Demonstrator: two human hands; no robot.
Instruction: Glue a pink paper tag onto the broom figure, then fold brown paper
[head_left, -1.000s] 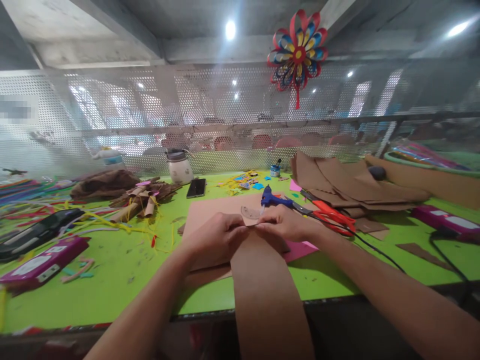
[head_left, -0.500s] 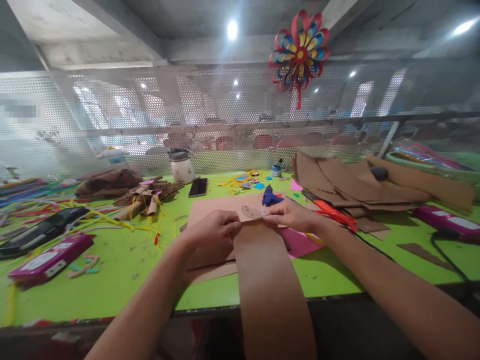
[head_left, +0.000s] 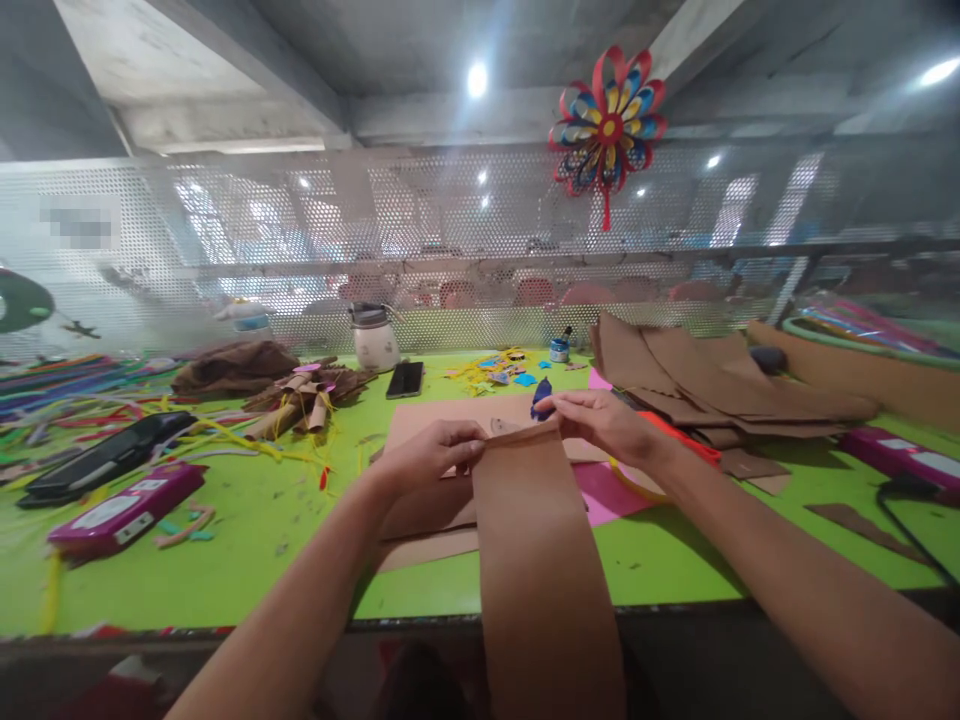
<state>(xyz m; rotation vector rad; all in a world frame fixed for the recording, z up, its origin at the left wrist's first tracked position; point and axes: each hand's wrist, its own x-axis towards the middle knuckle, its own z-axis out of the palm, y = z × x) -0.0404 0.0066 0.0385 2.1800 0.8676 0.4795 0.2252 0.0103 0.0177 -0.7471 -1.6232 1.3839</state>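
A long strip of brown paper (head_left: 536, 540) hangs from the work area over the table's front edge toward me. My left hand (head_left: 435, 455) pinches its upper left corner. At the upper right corner, the closed fingers of my right hand (head_left: 600, 425) grip the strip's edge, which looks narrowly folded. Just behind the right fingertips is a dark blue glue gun (head_left: 540, 392), partly hidden. Flat brown sheets (head_left: 431, 420) lie under and behind the strip, one with a drawn mark partly covered by it.
Brown paper pieces (head_left: 697, 370) are stacked at the right, near orange-handled scissors (head_left: 686, 437) and pink paper (head_left: 611, 495). A phone (head_left: 405, 380) and a jug (head_left: 373, 338) stand farther back. Purple boxes (head_left: 127, 508) and colored strips (head_left: 225, 440) lie left.
My right hand has moved right and slightly up along the strip's far edge to its corner. The folded edge now shows more. My left hand keeps its hold. The view has shifted slightly.
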